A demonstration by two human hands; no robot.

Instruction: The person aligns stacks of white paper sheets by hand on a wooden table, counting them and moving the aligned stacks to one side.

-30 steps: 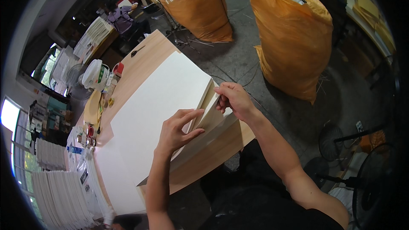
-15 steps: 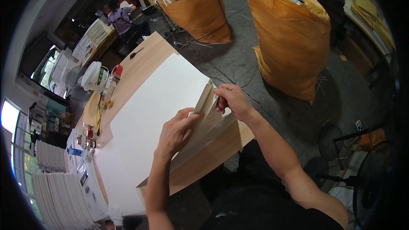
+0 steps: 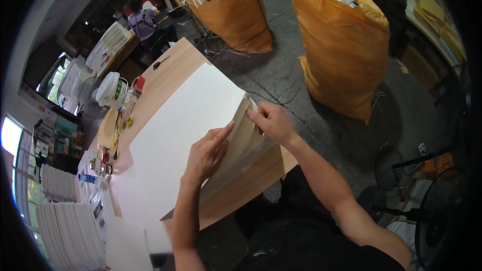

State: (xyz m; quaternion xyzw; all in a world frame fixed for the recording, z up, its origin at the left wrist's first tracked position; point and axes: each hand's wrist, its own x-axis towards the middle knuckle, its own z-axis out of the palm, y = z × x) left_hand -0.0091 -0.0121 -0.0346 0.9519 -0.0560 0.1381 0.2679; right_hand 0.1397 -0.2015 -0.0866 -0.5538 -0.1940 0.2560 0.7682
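Observation:
A large white paper sheet [image 3: 175, 120] covers much of the wooden table in front of me, its near edge raised and folded into a narrow flap. My right hand [image 3: 272, 124] pinches this flap by its far right corner, thumb on top and fingers curled. Lower along the same edge lies my left hand [image 3: 207, 154], index finger stretched out on the paper near the fold and the other fingers partly bent. Below the flap, more pale paper layers show; the fingertips under the edge are hidden.
Paper stacks [image 3: 70, 236] stand at lower left. A white bucket [image 3: 111, 90], tape rolls and scissors [image 3: 160, 62] lie along the table's far side. Two orange sacks [image 3: 341, 45] stand on the floor beyond. Fans [image 3: 391, 165] are at right; a person [image 3: 143, 22] sits far left.
My left index finger has straightened and slid up the edge. The folded flap has opened wider at my right hand. A white sheet now shows at lower left beside the stacks.

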